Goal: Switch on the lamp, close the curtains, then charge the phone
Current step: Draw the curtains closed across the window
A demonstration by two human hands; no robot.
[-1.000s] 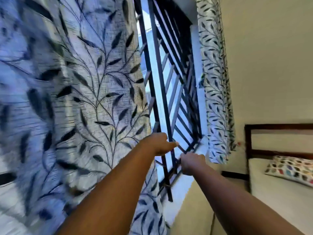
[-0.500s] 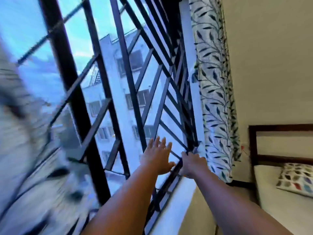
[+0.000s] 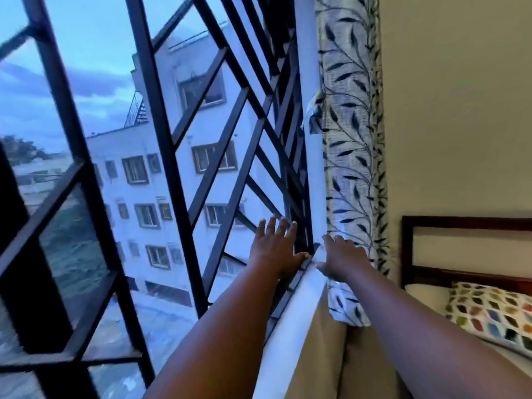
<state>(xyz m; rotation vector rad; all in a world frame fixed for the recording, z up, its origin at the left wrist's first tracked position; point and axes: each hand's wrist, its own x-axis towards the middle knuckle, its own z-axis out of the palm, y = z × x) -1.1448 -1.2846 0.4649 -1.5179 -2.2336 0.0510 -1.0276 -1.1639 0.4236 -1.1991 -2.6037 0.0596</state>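
Observation:
A white curtain (image 3: 352, 156) with a dark leaf print hangs bunched at the right side of the window, against the beige wall. My right hand (image 3: 344, 256) stretches out with straight fingers beside its lower part, close to or just touching the fabric. My left hand (image 3: 276, 249) is spread open in front of the black window grille (image 3: 178, 156), holding nothing. The left curtain is out of view. Neither lamp nor phone is visible.
A white window sill (image 3: 290, 326) runs below my arms. A bed with a dark wooden headboard (image 3: 460, 223) and a colourful patterned pillow (image 3: 495, 312) stands at the right. Outside the grille is a white building.
The left curtain that filled the left side has slid out of view, baring the window. My left hand let go of it and spread open. Both hands moved right towards the right curtain.

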